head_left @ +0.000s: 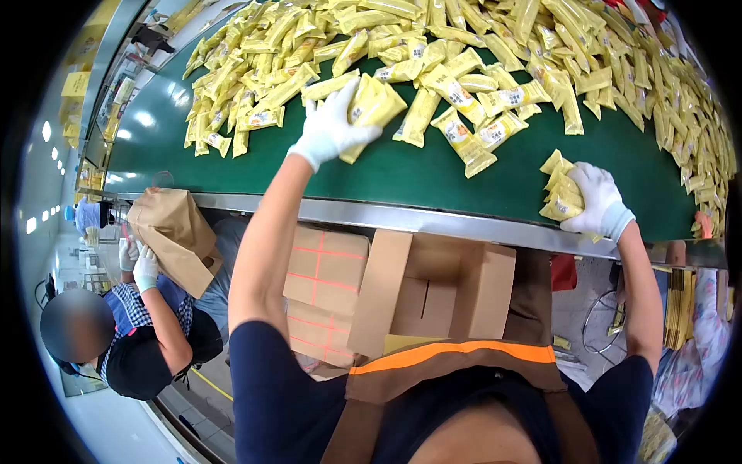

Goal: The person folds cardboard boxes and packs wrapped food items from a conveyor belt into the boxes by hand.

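My left hand (335,124), in a white glove, is closed around a few yellow packets (376,108) at the near side of the big pile. To the right, close to the metal edge, my right hand (599,197), also gloved, grips a small stack of yellow packets (560,185) at its left side. Between the hands, loose packets (464,143) lie on the green surface (348,178), in front of the heaped pile (541,39).
An open cardboard box (444,290) stands below the metal edge (386,214), beside strapped cartons (325,267). At left a co-worker (154,332) with gloved hands holds a brown paper bag (176,236). Another person's patterned sleeve (699,340) shows at the right.
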A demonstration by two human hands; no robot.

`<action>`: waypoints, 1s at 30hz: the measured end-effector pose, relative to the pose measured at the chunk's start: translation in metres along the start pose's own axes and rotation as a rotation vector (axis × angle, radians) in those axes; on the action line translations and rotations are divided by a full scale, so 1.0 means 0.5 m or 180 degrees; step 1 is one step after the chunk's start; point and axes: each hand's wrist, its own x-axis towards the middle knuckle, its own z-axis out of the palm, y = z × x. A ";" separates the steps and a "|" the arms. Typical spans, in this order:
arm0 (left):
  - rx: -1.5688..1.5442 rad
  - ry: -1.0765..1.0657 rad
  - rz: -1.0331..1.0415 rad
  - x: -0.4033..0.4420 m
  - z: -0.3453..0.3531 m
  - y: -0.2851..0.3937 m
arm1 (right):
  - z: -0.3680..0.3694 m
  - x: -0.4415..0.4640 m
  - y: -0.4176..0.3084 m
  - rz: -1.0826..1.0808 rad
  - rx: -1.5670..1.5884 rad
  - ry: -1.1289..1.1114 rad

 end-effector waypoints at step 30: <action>0.0694 -0.1014 -0.0724 -0.020 -0.023 0.046 | 0.010 -0.002 -0.086 -0.0166 -0.0127 0.0707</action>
